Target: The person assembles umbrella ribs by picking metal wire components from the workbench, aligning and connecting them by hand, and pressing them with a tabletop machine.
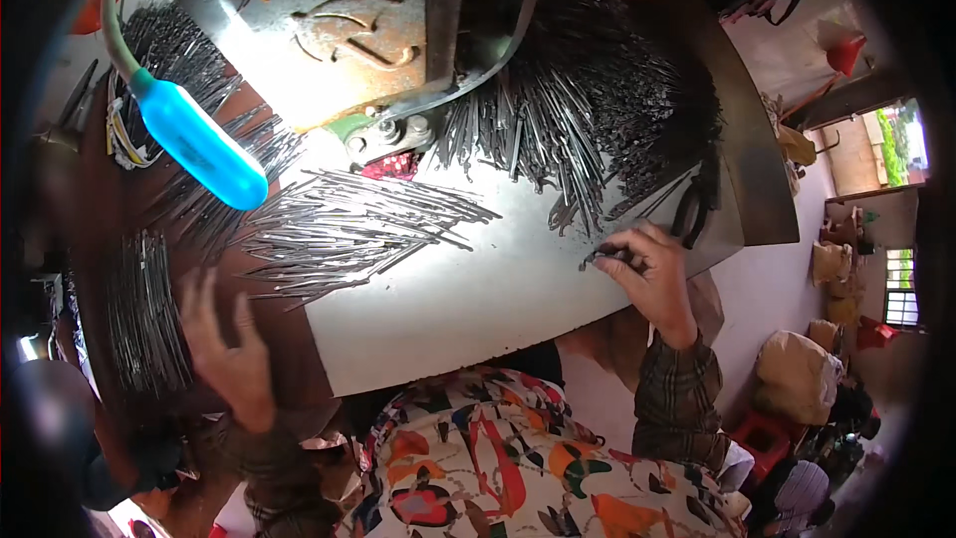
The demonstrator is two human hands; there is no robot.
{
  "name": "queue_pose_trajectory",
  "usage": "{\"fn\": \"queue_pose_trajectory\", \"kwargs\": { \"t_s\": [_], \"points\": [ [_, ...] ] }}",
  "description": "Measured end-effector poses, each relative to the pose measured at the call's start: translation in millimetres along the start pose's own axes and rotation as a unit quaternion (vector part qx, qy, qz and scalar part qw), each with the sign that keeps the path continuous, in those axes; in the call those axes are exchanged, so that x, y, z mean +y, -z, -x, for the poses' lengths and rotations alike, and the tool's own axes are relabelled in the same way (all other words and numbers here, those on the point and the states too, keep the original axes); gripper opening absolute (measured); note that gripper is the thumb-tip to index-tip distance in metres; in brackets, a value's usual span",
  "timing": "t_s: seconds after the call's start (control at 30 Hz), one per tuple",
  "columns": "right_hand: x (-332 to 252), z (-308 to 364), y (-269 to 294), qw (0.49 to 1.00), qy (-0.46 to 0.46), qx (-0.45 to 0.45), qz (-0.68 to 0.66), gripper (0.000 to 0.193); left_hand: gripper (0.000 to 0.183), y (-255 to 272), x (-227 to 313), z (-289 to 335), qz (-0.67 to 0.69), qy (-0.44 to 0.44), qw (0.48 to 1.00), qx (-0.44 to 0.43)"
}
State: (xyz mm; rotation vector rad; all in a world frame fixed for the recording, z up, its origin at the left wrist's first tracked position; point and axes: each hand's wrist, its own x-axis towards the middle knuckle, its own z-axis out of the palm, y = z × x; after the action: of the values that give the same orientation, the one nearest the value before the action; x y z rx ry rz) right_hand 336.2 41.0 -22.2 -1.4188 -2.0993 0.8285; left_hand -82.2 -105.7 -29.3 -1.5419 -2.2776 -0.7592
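My left hand is open, its fingers spread and slightly blurred. It is beside a stack of thin dark metal rods, near the lower ends of a looser spread of shiny rods. Over the right part of the pale metal work surface, my right hand is closed in a pinch. Between its thumb and fingers a small dark metal piece shows; the fingers cover the rest. A large heap of dark rods lies just beyond that hand.
A heavy machine head stands at the far middle, with a greenish clamp and a red part under it. A blue-cased lamp hangs at the left. Dark scissor-like handles lie near my right hand. Sacks stand at the right.
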Motion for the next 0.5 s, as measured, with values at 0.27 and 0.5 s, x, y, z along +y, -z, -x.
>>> {"fn": "queue_pose_trajectory", "kwargs": {
  "t_s": [0.27, 0.5],
  "points": [
    [-23.8, -33.5, -3.8, 0.999, 0.05, -0.005, 0.007, 0.018, 0.03, -27.6, 96.5, -19.9, 0.229, -0.213, 0.942, -0.122],
    [-20.5, -41.8, -17.6, 0.994, -0.027, 0.109, -0.013, 0.018, 0.03, -77.0, 126.3, -30.9, 0.194, -0.361, 0.904, -0.121]
  ]
}}
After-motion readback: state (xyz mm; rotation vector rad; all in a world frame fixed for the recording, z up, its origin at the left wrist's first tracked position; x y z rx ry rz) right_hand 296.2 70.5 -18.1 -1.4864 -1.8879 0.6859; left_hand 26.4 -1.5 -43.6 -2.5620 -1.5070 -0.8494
